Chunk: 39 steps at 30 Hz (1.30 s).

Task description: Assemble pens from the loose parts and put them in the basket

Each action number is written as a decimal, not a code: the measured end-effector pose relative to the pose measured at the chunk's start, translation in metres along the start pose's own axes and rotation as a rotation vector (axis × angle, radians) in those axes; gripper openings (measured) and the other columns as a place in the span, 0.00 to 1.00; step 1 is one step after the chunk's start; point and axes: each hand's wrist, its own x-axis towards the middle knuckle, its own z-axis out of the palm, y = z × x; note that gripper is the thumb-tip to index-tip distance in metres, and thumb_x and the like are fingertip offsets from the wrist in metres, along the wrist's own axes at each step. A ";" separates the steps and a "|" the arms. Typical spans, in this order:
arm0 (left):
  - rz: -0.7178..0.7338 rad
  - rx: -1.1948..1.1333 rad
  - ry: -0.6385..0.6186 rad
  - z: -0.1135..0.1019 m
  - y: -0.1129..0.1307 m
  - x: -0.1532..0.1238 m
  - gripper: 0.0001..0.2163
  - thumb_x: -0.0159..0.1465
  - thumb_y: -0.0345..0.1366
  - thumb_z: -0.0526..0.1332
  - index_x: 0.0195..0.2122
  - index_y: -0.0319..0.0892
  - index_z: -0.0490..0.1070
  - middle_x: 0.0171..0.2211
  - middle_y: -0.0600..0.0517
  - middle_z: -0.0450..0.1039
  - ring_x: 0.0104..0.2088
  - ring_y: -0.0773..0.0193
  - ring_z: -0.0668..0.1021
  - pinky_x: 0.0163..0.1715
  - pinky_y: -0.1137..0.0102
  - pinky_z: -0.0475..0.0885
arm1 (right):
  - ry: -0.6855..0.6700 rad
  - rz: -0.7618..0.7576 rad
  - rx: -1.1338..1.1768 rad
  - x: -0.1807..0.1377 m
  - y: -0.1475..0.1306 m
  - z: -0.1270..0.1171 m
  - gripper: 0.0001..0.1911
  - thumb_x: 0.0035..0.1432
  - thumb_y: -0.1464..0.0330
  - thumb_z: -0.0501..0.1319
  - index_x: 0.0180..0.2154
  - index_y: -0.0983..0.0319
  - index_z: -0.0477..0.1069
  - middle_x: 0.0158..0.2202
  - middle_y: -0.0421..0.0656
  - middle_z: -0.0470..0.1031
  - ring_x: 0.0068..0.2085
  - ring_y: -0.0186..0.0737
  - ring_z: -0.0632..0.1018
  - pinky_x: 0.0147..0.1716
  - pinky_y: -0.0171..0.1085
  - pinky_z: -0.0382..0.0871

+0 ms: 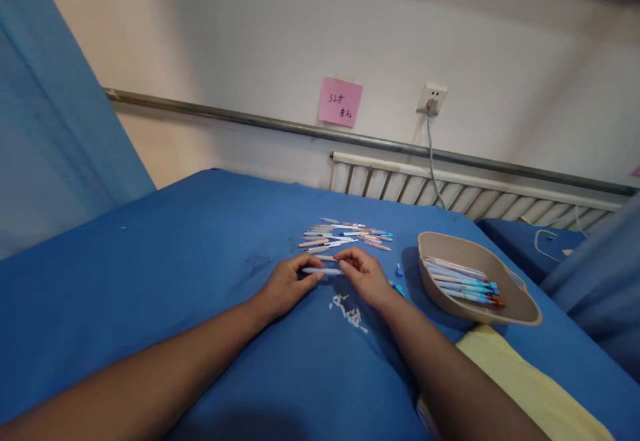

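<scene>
1. Held in front, low over the big blue cloth-covered surface [215,228]: one long, thin, light blue pen [327,271], lying almost level from side to side.
2. Around the left end of that pen: the left hand [284,288], with a narrow grip of thumb and fingers.
3. At the right end of the same pen: the right hand [369,277], with a tight little pinch that hides the tip.
4. Just behind the held pen: one thin tan pen [327,258], close to the right fingers.
5. A bit farther back: a loose, messy pile of white, tan and pinkish pens [345,243], some crossing over others.
6. Nearer than the hands, on the surface: a scatter of tiny white bits [353,317].
7. Beside the right hand and wrist: a few small bright blue pieces [399,270].
8. Over to the right: a beige tray with rounded corners [520,302], with a row of blue, white and brown-tipped pens [463,288] inside.
9. In front of the tray, partly behind the right arm: a soft yellow cloth [530,378].
10. Up on the pale wall: a square pink paper note [340,102] with dark writing, and a white socket [433,98] with a plug in it.
</scene>
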 end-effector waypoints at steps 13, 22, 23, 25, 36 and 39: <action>-0.030 -0.131 -0.011 0.004 0.001 -0.004 0.09 0.55 0.39 0.61 0.33 0.40 0.73 0.32 0.52 0.75 0.33 0.62 0.75 0.36 0.70 0.68 | -0.018 0.114 0.227 -0.010 -0.010 0.025 0.15 0.55 0.56 0.56 0.35 0.61 0.69 0.30 0.40 0.73 0.31 0.35 0.73 0.30 0.33 0.65; -0.107 -0.121 0.049 0.002 -0.010 0.003 0.10 0.53 0.42 0.61 0.31 0.41 0.72 0.27 0.54 0.73 0.29 0.63 0.73 0.31 0.72 0.66 | 0.033 0.257 0.219 0.002 0.000 -0.004 0.17 0.46 0.54 0.61 0.24 0.61 0.65 0.17 0.34 0.66 0.16 0.29 0.65 0.16 0.29 0.55; -0.121 -0.132 0.064 0.002 -0.011 0.003 0.10 0.53 0.42 0.62 0.30 0.41 0.72 0.27 0.54 0.74 0.30 0.63 0.74 0.31 0.71 0.66 | 0.080 0.271 0.235 0.004 0.003 -0.009 0.17 0.45 0.54 0.61 0.24 0.61 0.65 0.17 0.35 0.66 0.17 0.30 0.66 0.16 0.29 0.55; -0.152 -0.182 0.096 0.001 -0.013 0.005 0.11 0.52 0.43 0.62 0.31 0.41 0.71 0.28 0.54 0.75 0.30 0.62 0.75 0.32 0.71 0.67 | 0.206 0.285 0.252 0.009 0.010 -0.021 0.17 0.43 0.55 0.62 0.25 0.61 0.64 0.19 0.36 0.68 0.18 0.31 0.68 0.17 0.29 0.58; -0.288 -0.421 0.189 -0.001 -0.015 0.009 0.16 0.49 0.44 0.65 0.33 0.40 0.67 0.29 0.50 0.77 0.24 0.66 0.73 0.25 0.72 0.66 | 0.167 0.296 -0.561 0.012 0.028 -0.044 0.07 0.52 0.65 0.57 0.27 0.61 0.68 0.23 0.40 0.73 0.26 0.36 0.73 0.26 0.32 0.59; -0.292 -0.437 0.181 -0.001 -0.015 0.009 0.15 0.49 0.43 0.65 0.33 0.40 0.66 0.30 0.49 0.77 0.25 0.66 0.74 0.26 0.72 0.66 | -0.072 0.269 -0.663 0.008 0.020 -0.041 0.06 0.54 0.66 0.58 0.30 0.60 0.71 0.24 0.39 0.74 0.27 0.35 0.72 0.25 0.31 0.56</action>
